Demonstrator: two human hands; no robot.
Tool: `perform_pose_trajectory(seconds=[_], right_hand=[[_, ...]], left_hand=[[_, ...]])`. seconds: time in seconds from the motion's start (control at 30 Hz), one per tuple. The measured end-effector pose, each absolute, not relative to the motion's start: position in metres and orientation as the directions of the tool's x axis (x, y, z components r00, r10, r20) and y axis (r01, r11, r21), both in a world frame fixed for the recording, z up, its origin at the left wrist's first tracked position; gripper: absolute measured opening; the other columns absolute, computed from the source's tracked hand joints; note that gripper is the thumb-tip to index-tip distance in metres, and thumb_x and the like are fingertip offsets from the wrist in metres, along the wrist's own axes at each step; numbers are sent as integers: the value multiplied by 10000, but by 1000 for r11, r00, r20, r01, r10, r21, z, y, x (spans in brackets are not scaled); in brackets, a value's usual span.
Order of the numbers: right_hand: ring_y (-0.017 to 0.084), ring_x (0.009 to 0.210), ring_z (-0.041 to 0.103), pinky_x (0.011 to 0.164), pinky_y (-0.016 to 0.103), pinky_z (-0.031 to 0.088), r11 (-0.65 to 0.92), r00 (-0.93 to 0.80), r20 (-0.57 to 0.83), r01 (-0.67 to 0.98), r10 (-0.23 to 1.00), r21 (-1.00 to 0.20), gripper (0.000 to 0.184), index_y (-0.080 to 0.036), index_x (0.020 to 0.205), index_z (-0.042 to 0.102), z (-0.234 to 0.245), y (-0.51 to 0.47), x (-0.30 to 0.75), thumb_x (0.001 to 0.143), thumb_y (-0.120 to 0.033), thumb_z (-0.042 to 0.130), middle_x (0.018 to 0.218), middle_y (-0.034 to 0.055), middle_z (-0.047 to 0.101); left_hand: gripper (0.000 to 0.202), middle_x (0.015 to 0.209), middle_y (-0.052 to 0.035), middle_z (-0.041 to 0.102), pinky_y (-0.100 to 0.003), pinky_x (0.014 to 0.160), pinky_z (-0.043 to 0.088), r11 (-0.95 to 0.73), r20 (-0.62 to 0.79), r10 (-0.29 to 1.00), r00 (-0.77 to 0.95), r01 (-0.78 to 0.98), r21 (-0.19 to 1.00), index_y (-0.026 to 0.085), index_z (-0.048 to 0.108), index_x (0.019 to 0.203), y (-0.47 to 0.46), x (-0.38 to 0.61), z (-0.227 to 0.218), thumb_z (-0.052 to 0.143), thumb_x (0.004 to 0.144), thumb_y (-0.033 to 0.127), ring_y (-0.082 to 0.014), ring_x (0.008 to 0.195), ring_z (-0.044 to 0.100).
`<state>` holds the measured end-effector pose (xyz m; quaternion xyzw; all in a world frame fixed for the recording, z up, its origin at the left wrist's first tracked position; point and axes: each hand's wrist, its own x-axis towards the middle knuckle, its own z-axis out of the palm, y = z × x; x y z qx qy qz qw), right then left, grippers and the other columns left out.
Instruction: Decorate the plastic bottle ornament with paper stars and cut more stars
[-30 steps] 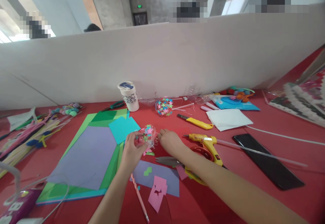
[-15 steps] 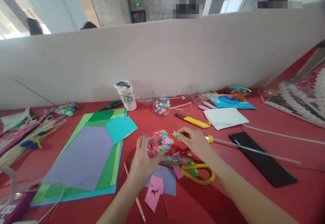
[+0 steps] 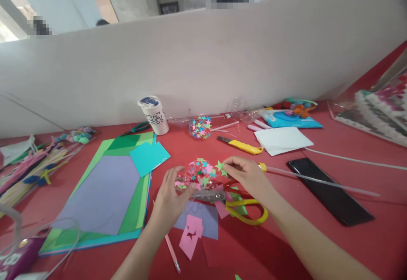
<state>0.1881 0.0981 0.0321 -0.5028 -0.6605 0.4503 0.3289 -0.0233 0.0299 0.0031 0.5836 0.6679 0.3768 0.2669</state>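
Note:
My left hand [image 3: 170,193] curls its fingers and thumb around the left side of a clear ball [image 3: 201,173] dotted with small pink, blue and green paper stars. Between thumb and fingertips, my right hand [image 3: 246,174] pinches a light green paper star [image 3: 219,166], close beside the ball's right side. Scissors [image 3: 241,207] with red and yellow handles lie just below the ball, their blades partly behind my left thumb. Beneath them are a purple paper piece [image 3: 210,225], a pink paper scrap [image 3: 191,239] with a star-shaped hole, and green scraps.
Behind stands a second star-covered ball [image 3: 200,126], near a white cup [image 3: 154,115]. A yellow utility knife [image 3: 244,146], white paper [image 3: 282,140] and a black phone [image 3: 330,191] lie right. Stacked coloured sheets [image 3: 98,195] and a pencil [image 3: 172,252] lie left. A white partition [image 3: 190,64] rises behind.
The view has tilted slightly downward. My left hand has shifted a little left, and the ball in it appears turned, showing different stars. The green star is still in my right fingertips.

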Motion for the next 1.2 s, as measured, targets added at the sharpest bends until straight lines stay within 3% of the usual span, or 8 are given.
perform_pose_trajectory(seconds=[0.13,0.3,0.43,0.63,0.8,0.97,1.1,1.2], right_hand=[[127,570,517,567,249,416,11,-317,-90,303,944,-953,156,-196,706,574,34,96,188,730,-343,527,611,-36,545],[113,534,526,545,241,440,-80,-388,-167,230,907,-970,144,-191,676,569,42,90,182,714,-327,537,587,-38,549],[103,509,515,512,222,418,-109,-429,-194,216,882,-970,115,-192,659,568,49,86,175,694,-297,540,561,-45,537],[92,512,490,508,210,391,-103,-448,-183,198,875,-975,96,-199,648,540,51,82,174,703,-278,536,563,-59,496],[101,539,495,532,218,421,-78,-511,-153,164,846,-983,109,-195,672,575,55,74,168,737,-268,526,577,-52,499],[97,543,518,528,204,421,-41,-485,-115,162,867,-986,117,-195,684,602,64,74,168,764,-253,539,588,-44,555],[105,542,551,533,214,453,-40,-429,-101,149,897,-988,146,-192,722,603,68,78,174,794,-290,523,595,-30,580],[90,481,491,460,201,400,-3,-405,-68,159,912,-987,161,-192,736,607,67,78,175,816,-297,513,562,-43,540]], left_hand=[[386,1100,-93,560,-341,724,515,32,100,979,-180,611,791,206,488,1122,32,-26,5,575,794,391,-205,906,590],[297,1070,-78,584,-382,837,468,-59,213,967,-142,685,726,217,529,1041,38,-31,7,568,800,386,-215,947,582],[261,1041,-60,608,-371,838,470,-56,176,978,-113,669,741,229,562,1001,44,-33,5,588,787,377,-213,950,594],[204,926,-57,578,-358,792,459,-40,250,941,-227,661,749,205,573,938,38,-28,25,547,807,360,-197,842,563],[157,779,-10,611,-268,605,464,26,3,996,-87,321,947,220,590,848,28,-2,52,605,723,315,-160,693,582],[134,567,40,526,-234,482,395,88,-78,987,-142,67,994,203,502,613,34,14,57,599,682,264,-102,494,487],[157,660,29,617,-214,415,394,120,-155,983,-98,-295,948,206,404,611,39,15,58,533,581,121,-101,460,540],[160,539,53,568,-174,337,275,245,-241,969,51,-294,924,206,438,685,39,20,59,476,567,105,-68,345,432]])
